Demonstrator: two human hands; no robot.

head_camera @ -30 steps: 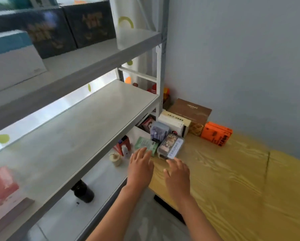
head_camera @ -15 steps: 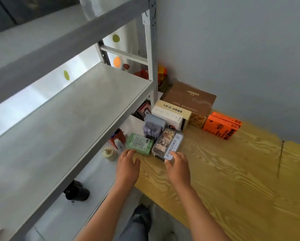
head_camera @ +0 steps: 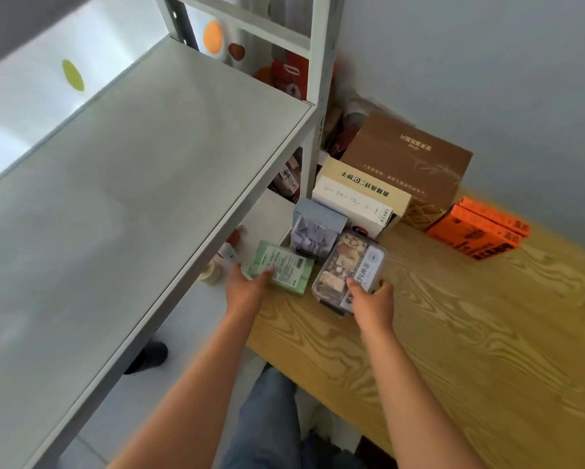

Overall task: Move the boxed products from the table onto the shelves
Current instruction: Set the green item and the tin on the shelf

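On the wooden table (head_camera: 470, 333) lie several boxed products beside a grey metal shelf (head_camera: 142, 184). My left hand (head_camera: 245, 289) grips the near end of a flat green box (head_camera: 282, 267), thumb on its top. My right hand (head_camera: 372, 304) holds the near end of a clear plastic box of snacks (head_camera: 348, 265), thumb on the lid and fingers round its right side. Behind them stand a small grey-lilac box (head_camera: 316, 230), a cream box (head_camera: 358, 199), a big brown box (head_camera: 406, 160) and an orange box (head_camera: 477, 230).
The shelf's upright post (head_camera: 318, 96) stands just left of the boxes. On the lower shelf board are small bottles (head_camera: 227, 252) and a little jar (head_camera: 211, 273). A dark shoe (head_camera: 149, 357) sits on the floor. The grey wall (head_camera: 487, 62) runs behind the table.
Both hands have reached forward and closed on the boxes: the left on the green box, the right on the clear snack box. The view has tilted down and closer.
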